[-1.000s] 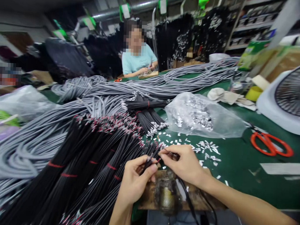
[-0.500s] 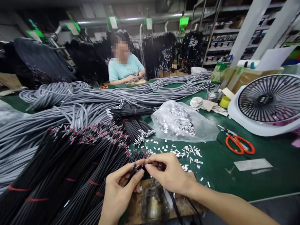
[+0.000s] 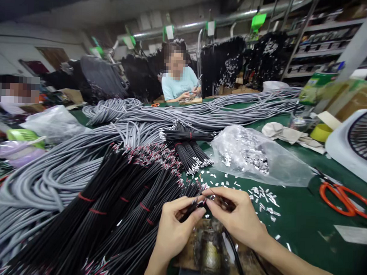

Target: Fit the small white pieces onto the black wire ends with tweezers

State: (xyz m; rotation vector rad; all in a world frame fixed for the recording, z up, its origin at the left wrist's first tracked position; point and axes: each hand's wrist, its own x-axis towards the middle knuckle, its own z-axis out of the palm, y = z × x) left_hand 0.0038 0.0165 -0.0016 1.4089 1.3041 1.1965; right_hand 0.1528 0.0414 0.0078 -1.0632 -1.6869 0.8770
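Observation:
My left hand (image 3: 176,223) pinches a short stretch of black cable (image 3: 190,210) between thumb and fingers. Right beside it my right hand (image 3: 241,211) is closed, thumb and forefinger meeting at the cable's tip; a dark thing inside its fingers is too hidden to name. Beneath both hands lies a worn wooden board (image 3: 185,254) carrying a glassy, brownish block-like device (image 3: 211,250). A black cord (image 3: 236,255) runs down below my right hand. To the left lie bundles of black cables (image 3: 121,199) tied with red bands, their red and white wire ends showing.
Grey cables (image 3: 64,173) spread over the green table (image 3: 301,222). A clear bag of small silvery pieces (image 3: 252,156), loose pieces (image 3: 264,200), orange-handled scissors (image 3: 344,197) and a white fan (image 3: 352,139) lie to the right. A person (image 3: 179,79) sits opposite; another is far left.
My view has swung left, so everything sits further right and a second person shows at the left. Both hands stay together at the cable tip, with only slight finger movement.

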